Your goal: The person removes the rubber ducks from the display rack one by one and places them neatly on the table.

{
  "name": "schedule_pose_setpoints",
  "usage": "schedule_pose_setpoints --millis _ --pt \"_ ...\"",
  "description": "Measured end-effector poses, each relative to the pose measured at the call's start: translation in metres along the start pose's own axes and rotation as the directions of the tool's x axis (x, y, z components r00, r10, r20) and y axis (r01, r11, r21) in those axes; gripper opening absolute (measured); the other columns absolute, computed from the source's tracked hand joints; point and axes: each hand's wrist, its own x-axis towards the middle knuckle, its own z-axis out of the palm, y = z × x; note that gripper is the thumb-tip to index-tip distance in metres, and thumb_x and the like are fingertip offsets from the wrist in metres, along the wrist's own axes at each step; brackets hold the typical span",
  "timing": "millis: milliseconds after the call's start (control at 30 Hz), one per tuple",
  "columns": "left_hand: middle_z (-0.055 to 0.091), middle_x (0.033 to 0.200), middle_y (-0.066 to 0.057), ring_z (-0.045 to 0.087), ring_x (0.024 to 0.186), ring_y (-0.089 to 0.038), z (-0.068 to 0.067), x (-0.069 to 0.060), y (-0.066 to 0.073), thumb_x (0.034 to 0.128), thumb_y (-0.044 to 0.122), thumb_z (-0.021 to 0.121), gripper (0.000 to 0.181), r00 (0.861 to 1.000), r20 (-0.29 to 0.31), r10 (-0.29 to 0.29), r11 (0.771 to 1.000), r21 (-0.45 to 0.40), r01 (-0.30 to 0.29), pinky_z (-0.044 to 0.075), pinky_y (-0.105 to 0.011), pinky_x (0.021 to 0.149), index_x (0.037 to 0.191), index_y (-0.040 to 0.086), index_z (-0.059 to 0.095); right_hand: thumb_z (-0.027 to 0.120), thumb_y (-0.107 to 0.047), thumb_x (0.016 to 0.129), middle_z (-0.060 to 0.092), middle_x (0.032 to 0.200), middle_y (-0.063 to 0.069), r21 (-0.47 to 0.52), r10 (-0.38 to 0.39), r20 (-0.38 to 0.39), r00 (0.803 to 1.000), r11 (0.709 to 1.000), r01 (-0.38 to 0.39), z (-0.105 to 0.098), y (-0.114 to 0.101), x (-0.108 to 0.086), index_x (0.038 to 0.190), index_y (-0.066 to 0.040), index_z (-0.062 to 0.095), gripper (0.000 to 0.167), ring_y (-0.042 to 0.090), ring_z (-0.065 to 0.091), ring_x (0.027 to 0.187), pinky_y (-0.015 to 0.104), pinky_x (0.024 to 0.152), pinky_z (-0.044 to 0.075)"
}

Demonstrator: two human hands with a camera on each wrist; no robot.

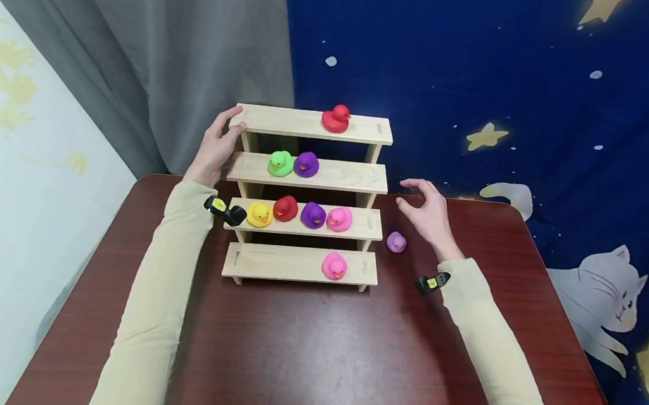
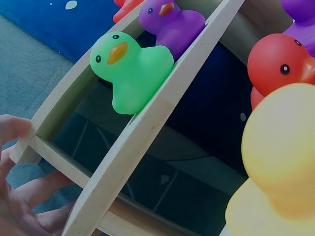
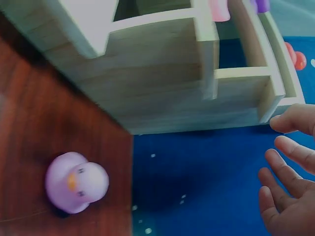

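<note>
A four-tier wooden display shelf [image 1: 303, 177] stands at the table's far edge. My left hand [image 1: 217, 146] grips the left end of its top tier, with the thumb and fingers on either side of the board in the left wrist view. My right hand [image 1: 428, 214] hovers off the shelf's right side, fingers spread and nothing in them. Below it, a small light-purple duck [image 1: 396, 242] sits on the table. A red duck [image 1: 335, 119] is on the top tier. The second tier carries a green duck [image 1: 280, 163] and a purple duck [image 1: 306, 164].
The third tier holds a yellow duck [image 1: 259, 214], a red duck [image 1: 286, 208], a purple duck [image 1: 313, 215] and a pink duck [image 1: 340, 219]. Another pink duck [image 1: 334, 266] is on the bottom tier. Behind the brown table [image 1: 312, 354] hang grey [image 1: 211, 41] and blue curtains [image 1: 427, 58].
</note>
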Motion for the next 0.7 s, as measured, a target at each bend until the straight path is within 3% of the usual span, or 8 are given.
schedule_pose_setpoints --millis 267,700 --pt "0.027 0.154 0.001 0.032 0.131 -0.027 -0.001 0.0 -0.001 0.0984 0.04 0.052 0.045 1.0 0.008 -0.015 0.999 -0.038 0.016 0.03 -0.06 0.101 0.143 0.041 0.044 0.072 -0.003 0.083 0.063 0.114 0.013 0.027 -0.051 -0.008 0.999 0.998 0.051 0.001 -0.024 0.022 0.112 -0.001 0.067 0.029 0.027 0.055 0.109 0.046 0.092 0.042" --pt "0.029 0.153 0.001 0.032 0.13 -0.025 0.001 0.001 -0.002 0.0987 0.04 0.052 0.045 1.0 0.001 -0.009 0.999 -0.049 0.009 0.028 -0.054 0.103 0.143 0.041 0.045 0.068 -0.004 0.085 0.065 0.11 0.011 0.037 -0.122 -0.007 0.993 0.992 0.122 0.009 -0.059 0.056 0.112 -0.002 0.068 0.027 0.022 0.057 0.107 0.039 0.092 0.043"
